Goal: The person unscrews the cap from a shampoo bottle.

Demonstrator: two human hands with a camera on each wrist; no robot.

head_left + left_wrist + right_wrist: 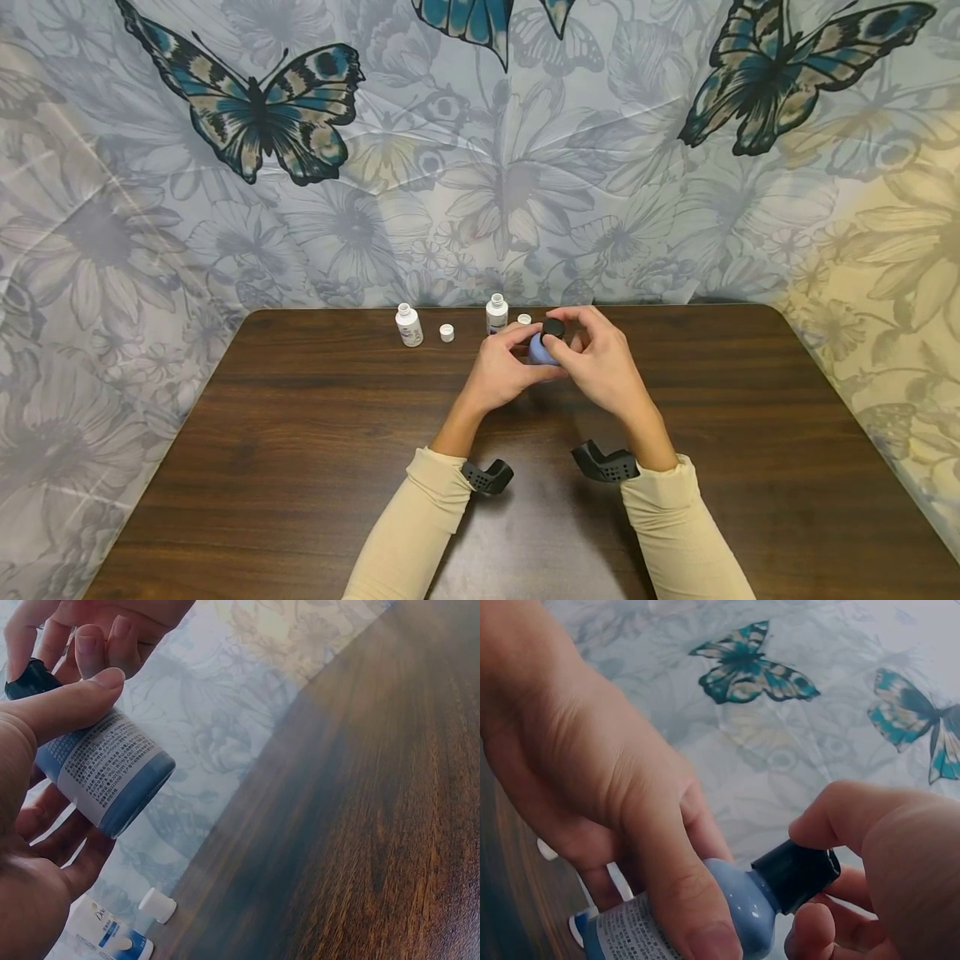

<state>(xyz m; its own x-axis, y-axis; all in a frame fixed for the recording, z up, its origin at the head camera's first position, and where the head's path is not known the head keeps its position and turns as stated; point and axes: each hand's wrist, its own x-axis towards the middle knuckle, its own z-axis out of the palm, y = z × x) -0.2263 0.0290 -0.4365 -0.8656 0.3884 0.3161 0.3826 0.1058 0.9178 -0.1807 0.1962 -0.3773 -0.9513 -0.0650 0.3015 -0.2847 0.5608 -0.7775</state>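
Observation:
My left hand (501, 371) grips a small blue bottle (139, 791) round its body, thumb across the printed white label. The bottle is held up off the table, tilted in both wrist views. At its neck, my right hand (602, 358) pinches the black cap (795, 874) between thumb and fingers. The cap sits on the bottle's neck. Just behind the hands stands an uncapped white bottle (497, 314), partly hidden by the left hand, with a white cap (524, 319) beside it.
Another uncapped white bottle (408, 325) stands farther left near the back edge, a white cap (447, 333) to its right. The dark wooden table (300, 467) meets a butterfly-patterned cloth (517, 192) behind it. A black wrist band (487, 477) is on each forearm.

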